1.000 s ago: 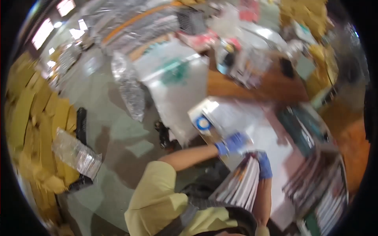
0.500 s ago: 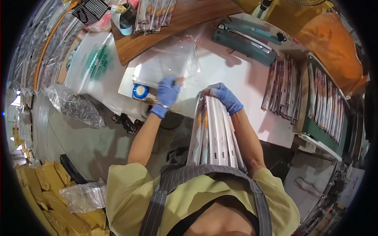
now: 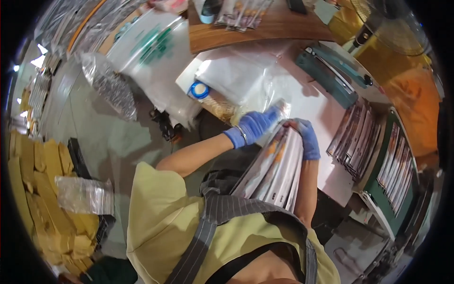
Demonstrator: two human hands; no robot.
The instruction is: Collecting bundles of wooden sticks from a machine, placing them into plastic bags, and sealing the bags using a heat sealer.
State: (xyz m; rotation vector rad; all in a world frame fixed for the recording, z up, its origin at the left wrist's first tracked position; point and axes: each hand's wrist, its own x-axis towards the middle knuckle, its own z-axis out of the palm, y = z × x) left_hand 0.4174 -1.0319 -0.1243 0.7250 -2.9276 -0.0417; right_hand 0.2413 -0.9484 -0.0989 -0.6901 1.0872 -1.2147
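Observation:
My right hand (image 3: 308, 138), in a blue glove, grips the top end of a fanned bundle of long flat printed packets (image 3: 279, 165). The bundle's lower end rests against my striped apron. Close by on the left, my gloved left hand (image 3: 255, 126) has its fingers drawn together at a thin clear plastic bag (image 3: 280, 92), slightly blurred. Those fingertips are near the packets' top end. More clear bags (image 3: 231, 71) lie flat on the white table just beyond. A bottle with a blue-rimmed cap (image 3: 199, 90) stands left of them.
A long green sealing machine (image 3: 326, 75) sits at the table's back right. Rows of packets (image 3: 354, 137) lie on the right, beside a green tray (image 3: 395, 189) holding more. A brown wooden board (image 3: 265, 35) borders the far side. Yellow parcels (image 3: 47, 189) are piled at lower left.
My left hand has moved right from the flat bags toward the bundle's top, with clear plastic at its fingers. The right hand still grips the packets. The view has turned, shifting the table rightward.

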